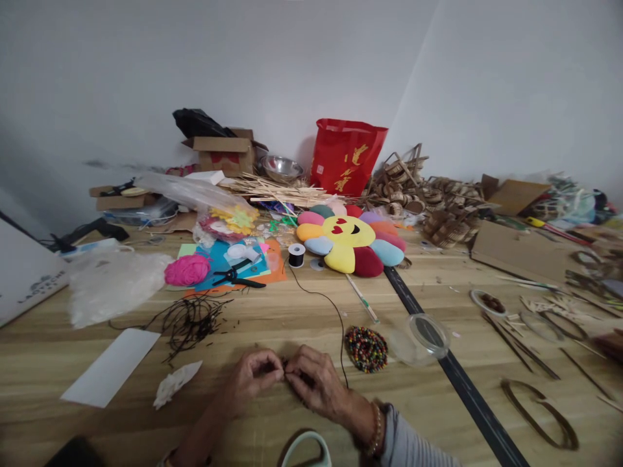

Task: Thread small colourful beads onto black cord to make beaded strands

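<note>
My left hand (256, 374) and my right hand (314, 379) meet fingertip to fingertip over the wooden table (272, 318). Both are closed in a pinch around something small and dark, too small to make out. A black cord (335, 311) runs from a white spool (296, 255) down to the right side of my right hand. Right of that hand lies a coil of multicoloured beads (366, 349). A pale green handle (306, 447) shows at the bottom edge, below my hands.
A crumpled tissue (176, 384), white card (111, 368) and tangled black cord (192, 321) lie left. Black pliers (238, 279) rest on coloured paper. Behind are a flower cushion (348, 240) and red bag (346, 155). A clear round lid (429, 336) lies right, across a black strip (467, 389).
</note>
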The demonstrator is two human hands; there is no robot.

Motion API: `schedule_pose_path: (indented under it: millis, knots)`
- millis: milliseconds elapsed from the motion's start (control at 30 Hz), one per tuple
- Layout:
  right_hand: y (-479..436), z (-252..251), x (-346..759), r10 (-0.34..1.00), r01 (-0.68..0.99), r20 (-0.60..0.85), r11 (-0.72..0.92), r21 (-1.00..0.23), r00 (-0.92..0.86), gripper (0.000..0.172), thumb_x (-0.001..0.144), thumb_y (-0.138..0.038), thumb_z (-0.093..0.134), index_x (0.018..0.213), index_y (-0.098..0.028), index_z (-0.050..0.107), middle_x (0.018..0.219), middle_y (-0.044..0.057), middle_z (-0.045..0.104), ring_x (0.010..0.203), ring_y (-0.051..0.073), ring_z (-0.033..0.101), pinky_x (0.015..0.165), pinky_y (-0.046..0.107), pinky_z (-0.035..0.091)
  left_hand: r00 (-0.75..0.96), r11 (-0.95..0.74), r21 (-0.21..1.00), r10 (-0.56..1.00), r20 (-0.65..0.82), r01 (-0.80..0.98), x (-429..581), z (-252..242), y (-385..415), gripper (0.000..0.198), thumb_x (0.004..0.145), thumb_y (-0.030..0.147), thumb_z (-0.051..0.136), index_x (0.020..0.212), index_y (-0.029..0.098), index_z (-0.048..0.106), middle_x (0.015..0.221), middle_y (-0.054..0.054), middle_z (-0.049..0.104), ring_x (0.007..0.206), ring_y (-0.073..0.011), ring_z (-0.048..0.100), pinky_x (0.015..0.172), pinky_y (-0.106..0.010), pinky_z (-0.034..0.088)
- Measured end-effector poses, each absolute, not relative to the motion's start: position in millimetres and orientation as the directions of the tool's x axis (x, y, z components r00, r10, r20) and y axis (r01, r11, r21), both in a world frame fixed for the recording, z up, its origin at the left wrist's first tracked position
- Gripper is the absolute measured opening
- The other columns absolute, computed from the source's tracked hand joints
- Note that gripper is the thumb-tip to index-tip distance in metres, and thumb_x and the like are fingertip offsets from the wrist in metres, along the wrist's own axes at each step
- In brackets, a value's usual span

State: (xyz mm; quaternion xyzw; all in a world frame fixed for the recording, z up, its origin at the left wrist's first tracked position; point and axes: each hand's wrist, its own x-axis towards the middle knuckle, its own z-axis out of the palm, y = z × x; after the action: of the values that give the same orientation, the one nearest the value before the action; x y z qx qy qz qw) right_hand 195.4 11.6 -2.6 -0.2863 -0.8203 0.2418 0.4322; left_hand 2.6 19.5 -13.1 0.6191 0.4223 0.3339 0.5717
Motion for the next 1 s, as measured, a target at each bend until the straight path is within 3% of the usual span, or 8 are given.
schedule_pose_path:
  millis: [567, 1000]
  knots:
    - [14, -13, 200, 0.666, 0.228, 0.552, 0.717, -0.658, -0.501, 0.011, 0.094, -0.021, 0.048, 0.09, -0.018, 0.058, 0.081, 0.006, 0.061, 0.075, 0.016, 0.056, 0.067, 0.026, 0.046, 0.372, -0.006, 0.981, 0.926, -0.069, 0.196, 6, 0, 16, 0.016, 0.071, 0.03, 0.066, 0.066, 0.015, 0.062, 0.064, 0.0, 0.06, 0.065, -0.0144, 0.053, 0.064, -0.024, 0.041]
    - [14, -15, 202, 0.687, 0.243, 0.535, 0.698, -0.673, -0.491, 0.014, 0.094, -0.023, 0.05, 0.086, -0.016, 0.06, 0.079, 0.006, 0.061, 0.073, 0.015, 0.057, 0.066, 0.025, 0.045, 0.34, 0.119, 0.986, 0.928, -0.151, 0.114, 6, 1, 17, 0.021, 0.06, 0.029, 0.078, 0.069, 0.014, 0.066, 0.068, -0.001, 0.066, 0.067, -0.0148, 0.059, 0.067, -0.026, 0.046]
